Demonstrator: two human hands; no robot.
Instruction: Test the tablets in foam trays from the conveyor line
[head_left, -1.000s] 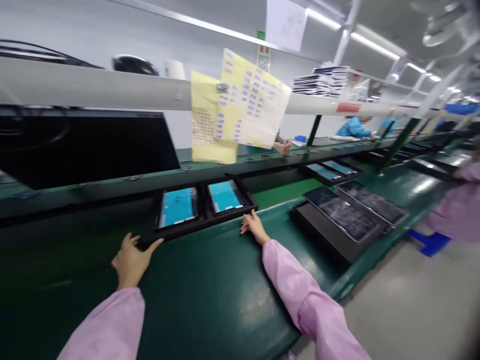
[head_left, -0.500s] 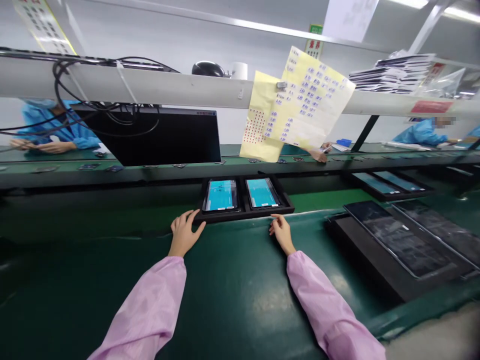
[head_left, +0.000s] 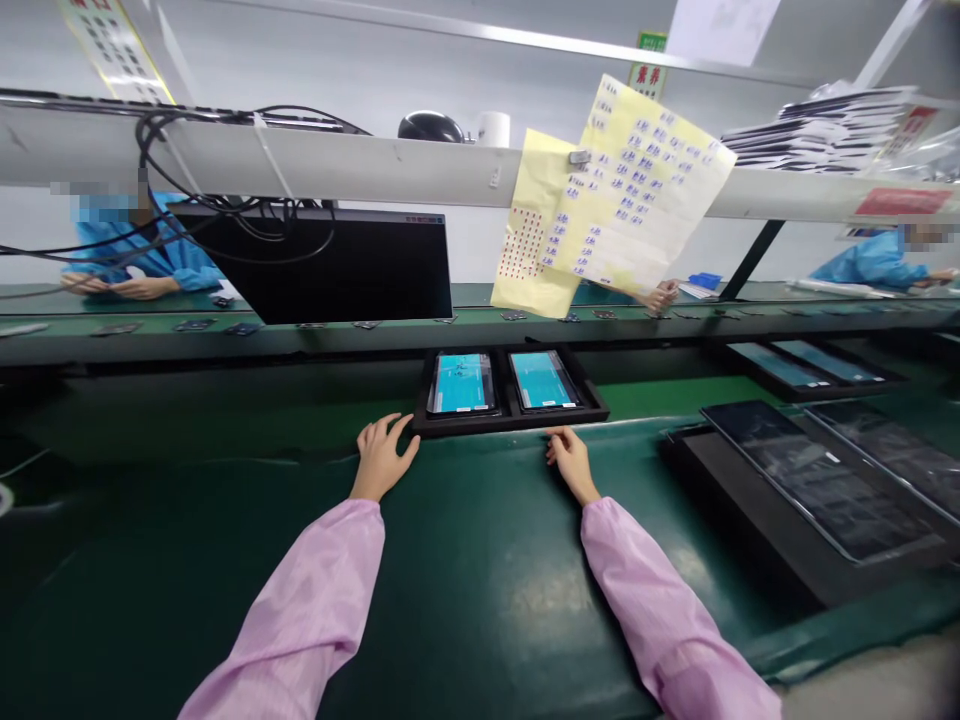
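A black foam tray (head_left: 471, 428) sits at the far edge of the green work surface. In its two compartments lie two tablets with lit blue screens, a left tablet (head_left: 463, 384) and a right tablet (head_left: 543, 381). My left hand (head_left: 383, 458) is open, fingers spread, its fingertips at the tray's front left corner; whether they touch it I cannot tell. Just in front of the tray's right part is my right hand (head_left: 572, 464), its index finger reaching left and the other fingers loosely bent. Neither hand holds anything that I can see.
To the right, dark tablets (head_left: 825, 480) lie on a black foam block (head_left: 750, 500). Another tray (head_left: 814, 368) with two tablets stands behind. A monitor (head_left: 330, 265), cables (head_left: 157, 160) and yellow paper sheets (head_left: 637, 190) hang from the shelf. Co-workers in blue (head_left: 176, 250) sit opposite.
The whole view has shifted, so the tray, shelf and papers appear farther right. Both hands keep about the same places before the tray, the right one slightly farther left along it.
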